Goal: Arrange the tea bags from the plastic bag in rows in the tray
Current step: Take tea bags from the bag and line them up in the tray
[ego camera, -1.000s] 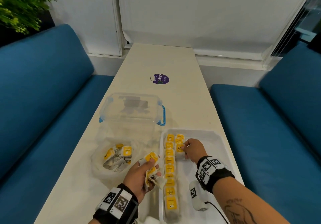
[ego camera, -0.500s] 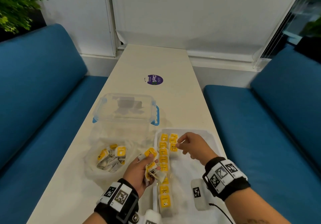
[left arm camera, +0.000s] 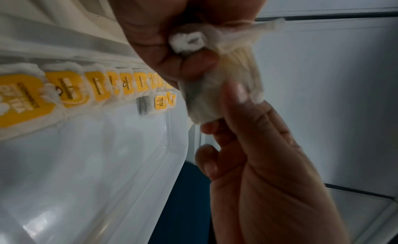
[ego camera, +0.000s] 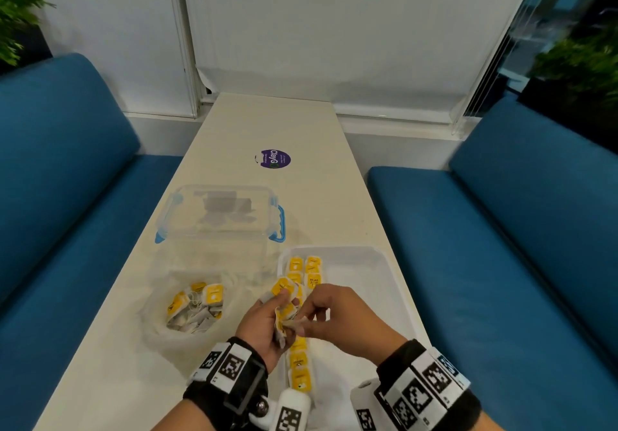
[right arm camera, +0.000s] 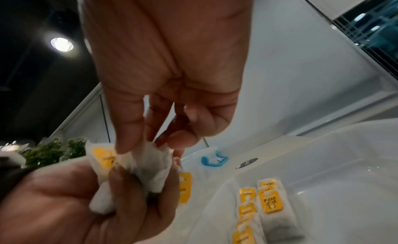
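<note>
My left hand (ego camera: 282, 310) hovers over the near left edge of the white tray (ego camera: 368, 263) and grips a bunch of yellow-tagged tea bags (ego camera: 284, 292). My right hand (ego camera: 302, 322) meets it and pinches one white tea bag (right arm camera: 150, 162) of that bunch between thumb and fingers (left arm camera: 243, 101). One long row of tea bags (ego camera: 298, 360) lies along the tray's left wall (left arm camera: 86, 87). A second row (ego camera: 313, 272) holds two bags at the far end. The crumpled clear plastic bag (ego camera: 157, 327) left of the tray holds several more tea bags (ego camera: 195, 302).
A clear lidded box with blue clips (ego camera: 220, 213) stands behind the plastic bag. A purple round sticker (ego camera: 272, 159) lies farther up the narrow table. Blue sofas flank both sides. The tray's right half (ego camera: 361, 297) is bare.
My right hand left the second row in the tray and came back toward me to the left hand, where it now pinches a tea bag from the bunch. The left hand stayed put.
</note>
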`<action>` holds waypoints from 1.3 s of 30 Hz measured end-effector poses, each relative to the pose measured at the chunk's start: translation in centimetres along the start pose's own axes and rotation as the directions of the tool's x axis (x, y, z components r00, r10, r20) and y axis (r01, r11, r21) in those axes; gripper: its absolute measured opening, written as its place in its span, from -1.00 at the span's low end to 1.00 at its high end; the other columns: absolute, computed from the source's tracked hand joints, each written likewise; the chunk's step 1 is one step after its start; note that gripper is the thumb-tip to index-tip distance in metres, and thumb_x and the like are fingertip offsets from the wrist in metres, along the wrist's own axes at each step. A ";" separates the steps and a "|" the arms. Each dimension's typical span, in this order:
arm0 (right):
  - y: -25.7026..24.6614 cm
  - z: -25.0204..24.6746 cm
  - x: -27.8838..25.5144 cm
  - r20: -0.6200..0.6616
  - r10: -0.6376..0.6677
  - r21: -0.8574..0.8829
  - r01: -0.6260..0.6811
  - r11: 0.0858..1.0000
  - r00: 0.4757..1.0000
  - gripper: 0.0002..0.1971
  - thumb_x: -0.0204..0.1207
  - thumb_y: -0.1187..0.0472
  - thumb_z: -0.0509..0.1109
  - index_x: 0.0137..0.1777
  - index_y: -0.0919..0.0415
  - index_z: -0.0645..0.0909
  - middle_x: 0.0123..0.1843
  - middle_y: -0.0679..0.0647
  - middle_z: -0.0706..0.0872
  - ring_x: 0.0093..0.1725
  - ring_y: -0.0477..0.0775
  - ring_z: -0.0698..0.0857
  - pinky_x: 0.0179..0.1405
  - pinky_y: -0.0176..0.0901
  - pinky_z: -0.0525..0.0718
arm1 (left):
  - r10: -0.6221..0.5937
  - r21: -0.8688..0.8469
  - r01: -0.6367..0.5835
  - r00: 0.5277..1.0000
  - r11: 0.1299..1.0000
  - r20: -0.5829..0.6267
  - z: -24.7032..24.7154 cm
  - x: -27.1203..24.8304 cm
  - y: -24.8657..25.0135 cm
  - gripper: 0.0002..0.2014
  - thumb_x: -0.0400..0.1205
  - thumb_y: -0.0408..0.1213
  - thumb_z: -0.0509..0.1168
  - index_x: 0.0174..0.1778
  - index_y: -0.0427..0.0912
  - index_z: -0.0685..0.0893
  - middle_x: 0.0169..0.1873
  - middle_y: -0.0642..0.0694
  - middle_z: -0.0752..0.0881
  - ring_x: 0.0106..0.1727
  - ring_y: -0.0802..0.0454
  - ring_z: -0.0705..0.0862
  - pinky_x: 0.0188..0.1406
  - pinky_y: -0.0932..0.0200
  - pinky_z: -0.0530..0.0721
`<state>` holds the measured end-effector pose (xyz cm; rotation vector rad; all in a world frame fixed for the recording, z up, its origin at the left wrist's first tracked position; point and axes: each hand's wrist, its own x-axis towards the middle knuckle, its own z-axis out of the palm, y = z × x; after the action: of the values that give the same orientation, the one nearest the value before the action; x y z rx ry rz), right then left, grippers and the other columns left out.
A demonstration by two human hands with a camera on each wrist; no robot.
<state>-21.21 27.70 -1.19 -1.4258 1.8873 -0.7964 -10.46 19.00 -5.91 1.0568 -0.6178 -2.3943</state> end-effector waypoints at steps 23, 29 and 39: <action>0.3 -0.8 2.1 -0.001 0.105 0.425 -0.095 0.900 0.994 -0.74 0.21 0.53 0.30 -0.48 0.14 0.60 -0.36 0.11 0.61 -0.49 -0.20 0.51 -0.53 -0.43 0.41 | -0.071 0.265 0.048 0.994 0.963 0.080 -0.9 -1.6 -0.1 -0.86 0.58 -0.22 0.30 -0.04 -0.21 0.65 -0.43 -0.15 0.74 -0.50 -0.02 0.73 -0.77 0.44 0.38; 0.5 -0.7 2.5 -0.023 0.073 0.479 -0.053 0.876 0.997 -0.78 0.07 0.45 0.27 -0.53 0.09 0.59 -0.33 0.09 0.54 -0.44 -0.16 0.46 -0.47 -0.45 0.42 | -0.062 0.242 0.034 0.992 0.970 0.110 -0.5 -1.5 -0.1 -0.87 0.57 -0.27 0.29 -0.05 -0.22 0.67 -0.38 -0.16 0.79 -0.47 -0.06 0.76 -0.77 0.43 0.40; 0.5 -0.7 2.4 -0.008 0.147 0.462 -0.126 0.878 0.989 -0.57 0.42 0.56 0.15 -0.43 0.08 0.65 -0.45 -0.01 0.59 -0.44 -0.07 0.46 -0.47 -0.29 0.40 | 0.006 0.174 -0.031 0.989 0.984 0.147 -0.1 -1.2 -0.1 -0.93 0.56 -0.45 0.27 -0.13 -0.28 0.66 -0.48 -0.18 0.73 -0.55 0.02 0.69 -0.76 0.38 0.42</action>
<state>-22.61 25.54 -1.47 -0.9740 1.6578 -1.1230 -9.69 19.74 -5.30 0.9454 -0.9008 -2.4520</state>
